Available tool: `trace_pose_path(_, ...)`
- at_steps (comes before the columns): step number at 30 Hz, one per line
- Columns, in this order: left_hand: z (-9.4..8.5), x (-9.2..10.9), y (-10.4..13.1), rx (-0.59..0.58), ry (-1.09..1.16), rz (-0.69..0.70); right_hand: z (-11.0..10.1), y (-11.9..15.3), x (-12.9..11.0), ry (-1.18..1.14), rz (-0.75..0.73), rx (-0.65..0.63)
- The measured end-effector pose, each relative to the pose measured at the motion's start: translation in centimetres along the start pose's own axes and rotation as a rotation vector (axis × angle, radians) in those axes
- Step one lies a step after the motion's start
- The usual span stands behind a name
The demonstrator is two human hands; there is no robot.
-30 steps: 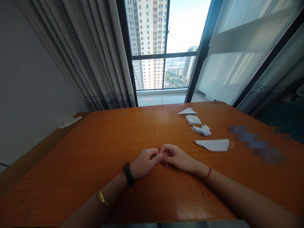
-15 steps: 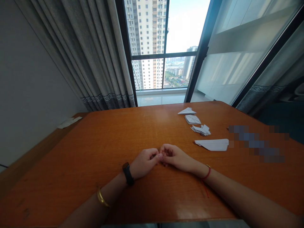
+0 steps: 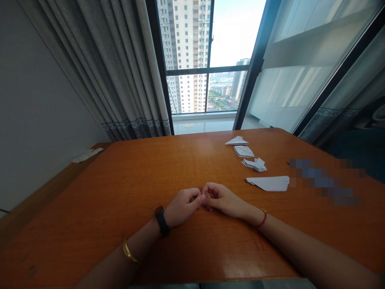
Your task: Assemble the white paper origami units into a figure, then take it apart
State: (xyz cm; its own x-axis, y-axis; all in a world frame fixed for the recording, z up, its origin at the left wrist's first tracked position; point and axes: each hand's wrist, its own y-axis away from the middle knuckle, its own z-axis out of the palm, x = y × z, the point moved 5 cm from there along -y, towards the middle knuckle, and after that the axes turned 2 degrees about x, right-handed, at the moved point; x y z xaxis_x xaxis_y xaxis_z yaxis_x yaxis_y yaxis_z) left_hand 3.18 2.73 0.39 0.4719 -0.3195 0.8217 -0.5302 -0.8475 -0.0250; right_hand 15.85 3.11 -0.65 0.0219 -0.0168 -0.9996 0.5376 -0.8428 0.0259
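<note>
My left hand (image 3: 183, 207) and my right hand (image 3: 225, 200) rest near the middle of the wooden table (image 3: 144, 168), their fingertips meeting. The fingers of both are curled in, and no object shows between them. To the right of my right hand lies a long folded white paper (image 3: 270, 184). Beyond it are a bundle of folded paper strips (image 3: 254, 164), a folded paper square (image 3: 244, 151) and a paper plane (image 3: 237, 141), in a rough line toward the far edge. Neither hand touches the papers.
A pixelated patch (image 3: 325, 180) hides something on the table's right side. White paper (image 3: 87, 155) lies on a ledge at the left. Grey curtains (image 3: 132, 80) hang beside a window (image 3: 207, 72) behind the table's far edge.
</note>
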Motion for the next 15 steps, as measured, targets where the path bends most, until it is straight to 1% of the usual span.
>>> trace_pose_path(15,0.0,-0.11,-0.02,0.001,0.0,-0.003,0.09,0.07,-0.19,-0.001,0.001,-0.002)
